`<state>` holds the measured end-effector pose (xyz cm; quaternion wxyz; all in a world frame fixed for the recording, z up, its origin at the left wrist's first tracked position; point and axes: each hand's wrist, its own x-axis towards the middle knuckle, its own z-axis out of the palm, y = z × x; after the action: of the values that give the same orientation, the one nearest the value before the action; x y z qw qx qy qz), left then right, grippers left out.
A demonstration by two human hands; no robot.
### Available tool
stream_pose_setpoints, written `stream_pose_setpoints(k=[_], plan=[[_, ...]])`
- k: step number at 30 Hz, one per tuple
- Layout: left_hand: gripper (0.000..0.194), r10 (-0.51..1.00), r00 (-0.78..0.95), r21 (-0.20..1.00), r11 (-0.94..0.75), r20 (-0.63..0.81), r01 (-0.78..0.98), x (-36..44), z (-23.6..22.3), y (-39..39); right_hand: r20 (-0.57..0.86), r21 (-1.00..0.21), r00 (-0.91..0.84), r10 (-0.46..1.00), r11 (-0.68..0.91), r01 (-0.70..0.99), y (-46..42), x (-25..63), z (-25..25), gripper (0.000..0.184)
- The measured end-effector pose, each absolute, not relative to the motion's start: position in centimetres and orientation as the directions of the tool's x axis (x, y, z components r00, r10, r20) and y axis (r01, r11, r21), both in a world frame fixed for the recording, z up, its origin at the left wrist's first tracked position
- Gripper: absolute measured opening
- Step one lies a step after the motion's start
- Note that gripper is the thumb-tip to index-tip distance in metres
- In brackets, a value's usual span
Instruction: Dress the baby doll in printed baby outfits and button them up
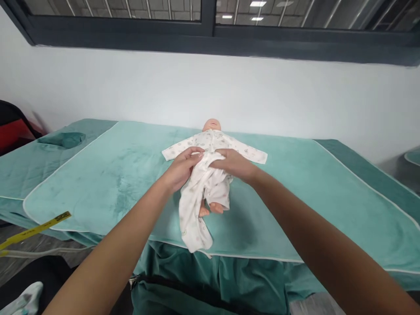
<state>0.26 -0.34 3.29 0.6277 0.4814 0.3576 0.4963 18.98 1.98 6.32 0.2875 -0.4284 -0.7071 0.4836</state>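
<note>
A baby doll (212, 124) lies on its back on the bed, its head toward the wall. It wears a white patterned long-sleeved top (210, 139) with both sleeves spread sideways. White patterned baby pants (193, 205) are bunched over its middle; one leg of them hangs toward the bed's front edge. The doll's bare feet (210, 208) show below the cloth. My left hand (184, 166) pinches the waist of the pants on the left. Over the right side of the waist, my right hand (234, 164) has its fingers closed on the fabric, the fingertips partly hidden.
The bed (114, 175) has a teal plush cover with white piping and stands against a white wall (210, 87). At its left end is a face hole (64, 139). A yellow strap (39, 229) and a black-and-red object (15, 129) are at the left. A dark-framed window (210, 33) runs above.
</note>
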Motion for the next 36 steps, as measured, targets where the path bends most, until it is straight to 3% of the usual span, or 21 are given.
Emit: stream_pose_setpoints(k=[3, 5, 8, 11, 13, 17, 19, 23, 28, 33, 36], plan=[[0.037, 0.898, 0.436, 0.99, 0.11, -0.061, -0.088, -0.5, 2.1, -1.2, -0.06, -0.989, -0.415, 0.908, 0.002, 0.147, 2.6, 19.1, 5.9, 0.024], [0.037, 0.902, 0.426, 0.981, 0.141, -0.071, -0.135, -0.5, 1.2, -1.4, -0.121, -0.99, -0.456, 0.882, -0.077, 0.114, 2.5, 19.1, 5.4, 0.029], [0.036, 0.97, 0.24, 0.924, 0.117, -0.028, -0.364, 0.1, 0.1, -0.9, -0.22, -0.967, -0.614, 0.758, -0.085, 0.241, 2.1, 18.6, 4.7, 0.041], [0.037, 0.985, 0.171, 0.891, 0.106, -0.032, -0.442, 0.5, -0.6, -0.3, -0.333, -0.903, -0.672, 0.661, -0.019, 0.429, 1.8, 18.2, 4.5, 0.046], [0.04, 0.981, 0.18, 0.892, 0.138, -0.065, -0.43, 0.5, -0.8, -0.3, -0.327, -0.91, -0.635, 0.7, -0.051, 0.412, 1.9, 18.2, 4.3, 0.041], [0.051, 0.934, 0.312, 0.923, 0.267, -0.177, -0.277, -0.3, -1.3, -1.0, -0.231, -0.972, -0.443, 0.866, -0.185, 0.145, 2.5, 18.3, 3.7, 0.029], [0.052, 0.901, 0.392, 0.929, 0.291, -0.186, -0.228, -0.6, -1.4, -1.3, -0.234, -0.972, -0.395, 0.888, -0.202, 0.12, 2.7, 18.2, 3.4, 0.026], [0.04, 0.944, 0.31, 0.899, 0.227, -0.109, -0.376, -0.4, -1.6, -1.0, -0.224, -0.969, -0.502, 0.836, -0.136, 0.206, 2.5, 17.7, 3.4, 0.036], [0.042, 0.978, 0.195, 0.796, 0.177, -0.076, -0.579, 0.6, -2.3, -0.6, -0.381, -0.893, -0.696, 0.609, -0.046, 0.448, 2.3, 18.1, 3.6, 0.043], [0.048, 0.94, 0.306, 0.825, 0.289, -0.149, -0.485, 0.7, -2.2, -1.7, -0.235, -0.971, -0.579, 0.78, -0.207, 0.116, 2.4, 18.4, 2.5, 0.044], [0.048, 0.897, 0.402, 0.862, 0.344, -0.185, -0.371, 0.4, -1.9, -2.0, -0.23, -0.971, -0.5, 0.835, -0.23, 0.062, 2.2, 18.3, 2.0, 0.043]])
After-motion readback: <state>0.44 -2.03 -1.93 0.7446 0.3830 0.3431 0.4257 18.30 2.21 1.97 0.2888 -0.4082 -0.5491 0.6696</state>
